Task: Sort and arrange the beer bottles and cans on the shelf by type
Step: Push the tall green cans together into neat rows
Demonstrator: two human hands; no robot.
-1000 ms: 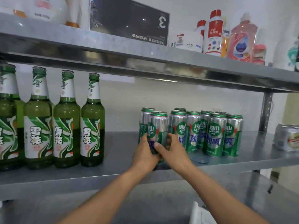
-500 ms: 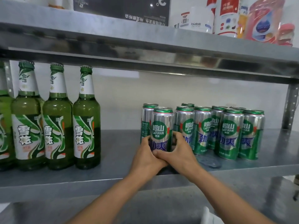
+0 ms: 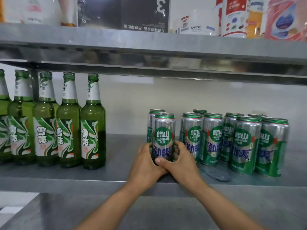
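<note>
Steel shelf (image 3: 119, 156), middle tier: green bottles (image 3: 69, 130) lined up at the left, cluster of cans (image 3: 240, 143) at the right. Between them, well apart from the bottles, one can (image 3: 164, 130) upright near the front edge, clasped low by both hands. Left hand (image 3: 144, 165) curled round its left side, right hand (image 3: 181, 161) round its right, thumb across the base. Second can (image 3: 151, 125) just behind. Flat grey scrap (image 3: 216, 173) lying before the cluster.

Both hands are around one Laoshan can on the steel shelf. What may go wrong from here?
The left hand and right hand grip the front Laoshan can low, so it may tip against the rear can. A flat grey object lies before the can group; a can slid rightward may catch on it.
</note>
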